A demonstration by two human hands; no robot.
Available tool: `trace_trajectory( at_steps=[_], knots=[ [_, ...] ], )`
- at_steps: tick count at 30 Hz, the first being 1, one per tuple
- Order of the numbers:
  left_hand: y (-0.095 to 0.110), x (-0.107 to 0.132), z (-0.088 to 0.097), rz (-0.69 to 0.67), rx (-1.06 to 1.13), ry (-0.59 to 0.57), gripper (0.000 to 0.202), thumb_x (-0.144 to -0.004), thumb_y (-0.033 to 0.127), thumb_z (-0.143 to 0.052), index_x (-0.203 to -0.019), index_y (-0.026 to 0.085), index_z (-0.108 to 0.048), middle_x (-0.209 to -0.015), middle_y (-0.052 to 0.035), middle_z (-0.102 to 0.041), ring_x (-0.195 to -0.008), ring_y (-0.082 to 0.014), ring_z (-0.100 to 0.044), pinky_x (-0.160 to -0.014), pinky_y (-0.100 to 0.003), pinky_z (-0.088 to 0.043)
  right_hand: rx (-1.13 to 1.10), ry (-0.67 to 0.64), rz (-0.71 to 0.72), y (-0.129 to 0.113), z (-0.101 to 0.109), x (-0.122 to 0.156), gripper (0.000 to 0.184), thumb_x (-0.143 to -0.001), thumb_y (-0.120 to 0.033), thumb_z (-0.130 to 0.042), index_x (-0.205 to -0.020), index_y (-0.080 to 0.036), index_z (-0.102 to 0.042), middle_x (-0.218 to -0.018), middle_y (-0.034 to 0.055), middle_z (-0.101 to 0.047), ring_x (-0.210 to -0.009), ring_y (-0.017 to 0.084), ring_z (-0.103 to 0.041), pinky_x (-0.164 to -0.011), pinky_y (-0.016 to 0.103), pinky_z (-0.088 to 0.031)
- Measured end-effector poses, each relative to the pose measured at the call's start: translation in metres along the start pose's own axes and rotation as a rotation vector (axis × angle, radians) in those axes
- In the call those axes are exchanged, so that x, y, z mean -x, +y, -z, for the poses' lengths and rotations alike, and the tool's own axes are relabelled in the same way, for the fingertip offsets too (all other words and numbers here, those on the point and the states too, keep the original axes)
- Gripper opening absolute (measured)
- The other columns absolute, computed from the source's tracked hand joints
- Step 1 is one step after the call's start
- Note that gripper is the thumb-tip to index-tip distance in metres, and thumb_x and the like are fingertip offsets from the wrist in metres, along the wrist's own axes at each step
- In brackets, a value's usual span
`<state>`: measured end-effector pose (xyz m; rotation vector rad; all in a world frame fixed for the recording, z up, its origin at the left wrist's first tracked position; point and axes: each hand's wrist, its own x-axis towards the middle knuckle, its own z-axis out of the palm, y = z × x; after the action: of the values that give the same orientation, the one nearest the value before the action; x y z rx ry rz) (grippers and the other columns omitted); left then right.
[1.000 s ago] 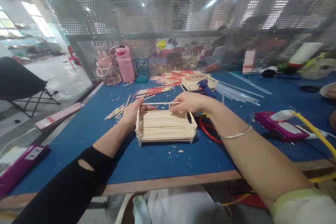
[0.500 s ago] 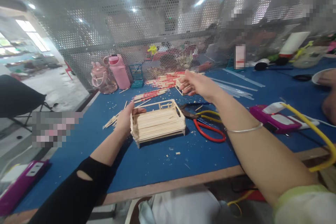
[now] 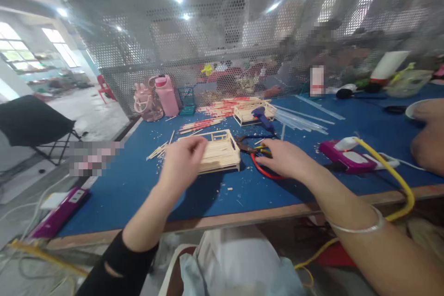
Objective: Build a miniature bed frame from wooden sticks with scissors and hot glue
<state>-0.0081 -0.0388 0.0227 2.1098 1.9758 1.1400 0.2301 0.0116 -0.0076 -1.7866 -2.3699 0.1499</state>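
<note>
A miniature bed-like frame of pale wooden sticks (image 3: 218, 153) stands on the blue table. My left hand (image 3: 182, 162) is over its left end and hides that part. A gap shows between its thumb and curled fingers; I see nothing in them. My right hand (image 3: 286, 157) hovers with fingers apart over the red-handled cutters (image 3: 264, 173), partly covering them; whether it touches them I cannot tell. Just beyond lie blue-handled pliers (image 3: 248, 142). A blue glue gun (image 3: 263, 118) sits by a second stick frame (image 3: 244, 115) farther back.
Red-tipped sticks (image 3: 225, 107) and clear glue sticks (image 3: 301, 120) lie at the back. Pink bottles (image 3: 166, 97) stand back left. A purple power strip (image 3: 347, 156) with a yellow cable (image 3: 385, 166) is at right, near another person's arm (image 3: 430, 136). Perforated metal panels (image 3: 194, 32) rise behind.
My right hand has come back from the rear stick frame to the cutters, exposing the glue gun. My left hand has shifted from the front frame's left side to over its end.
</note>
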Motion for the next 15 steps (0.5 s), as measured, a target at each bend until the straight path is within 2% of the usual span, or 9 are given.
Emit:
trace_trajectory(
  at_steps=[2,3,5,7,12,15],
  knots=[
    [0.017,0.004,-0.019,-0.015,-0.227,-0.248,0.026,-0.084,0.023,-0.046,-0.091,0.020,-0.071,-0.094,-0.0051,-0.073,-0.086,-0.0191,-0.065,-0.079,-0.027,-0.047,-0.003,-0.023,0.021,0.008,-0.011,0.016,0.036,-0.083,-0.033,-0.052,-0.112,-0.013,-0.058,-0.110,0.0153,-0.066,-0.099,0.029,-0.061,-0.074,0.033,-0.044],
    [0.021,0.002,-0.028,0.007,-0.263,-0.261,0.028,-0.084,0.020,-0.045,-0.087,0.019,-0.073,-0.094,-0.0086,-0.073,-0.088,-0.0220,-0.066,-0.079,-0.030,-0.048,-0.019,-0.020,0.037,0.013,-0.015,0.021,0.038,-0.083,-0.031,-0.052,-0.116,-0.012,-0.057,-0.115,0.0156,-0.064,-0.105,0.029,-0.060,-0.080,0.034,-0.044],
    [0.025,-0.005,-0.043,0.039,-0.296,-0.276,0.028,-0.081,0.018,-0.046,-0.082,0.016,-0.074,-0.090,-0.0139,-0.073,-0.086,-0.0271,-0.066,-0.075,-0.035,-0.049,-0.046,-0.001,0.049,0.019,-0.021,0.024,0.043,-0.083,-0.029,-0.052,-0.122,-0.011,-0.054,-0.123,0.0157,-0.061,-0.112,0.029,-0.056,-0.088,0.035,-0.043],
    [0.023,-0.014,-0.051,0.051,-0.291,-0.271,0.025,-0.080,0.020,-0.050,-0.080,0.016,-0.075,-0.086,-0.0149,-0.073,-0.084,-0.0292,-0.067,-0.071,-0.035,-0.049,-0.057,0.011,0.036,0.022,-0.023,0.020,0.046,-0.083,-0.031,-0.053,-0.125,-0.012,-0.052,-0.126,0.0152,-0.059,-0.114,0.030,-0.056,-0.091,0.037,-0.043],
    [0.016,-0.016,-0.055,0.048,-0.236,-0.252,0.021,-0.078,0.021,-0.053,-0.078,0.019,-0.074,-0.080,-0.0101,-0.072,-0.079,-0.0258,-0.066,-0.067,-0.031,-0.047,-0.062,0.006,0.124,0.019,-0.021,0.007,0.043,-0.081,-0.028,-0.052,-0.122,-0.015,-0.054,-0.123,0.0130,-0.061,-0.112,0.029,-0.057,-0.089,0.036,-0.044],
    [0.013,-0.010,-0.056,0.057,-0.181,-0.192,0.023,-0.084,0.022,-0.048,-0.083,0.017,-0.070,-0.089,-0.0104,-0.070,-0.082,-0.0239,-0.064,-0.069,-0.031,-0.046,-0.064,0.034,0.048,0.018,-0.019,0.007,0.046,-0.076,-0.026,-0.055,-0.121,-0.015,-0.055,-0.113,0.0137,-0.064,-0.103,0.029,-0.060,-0.082,0.035,-0.045]
  ],
)
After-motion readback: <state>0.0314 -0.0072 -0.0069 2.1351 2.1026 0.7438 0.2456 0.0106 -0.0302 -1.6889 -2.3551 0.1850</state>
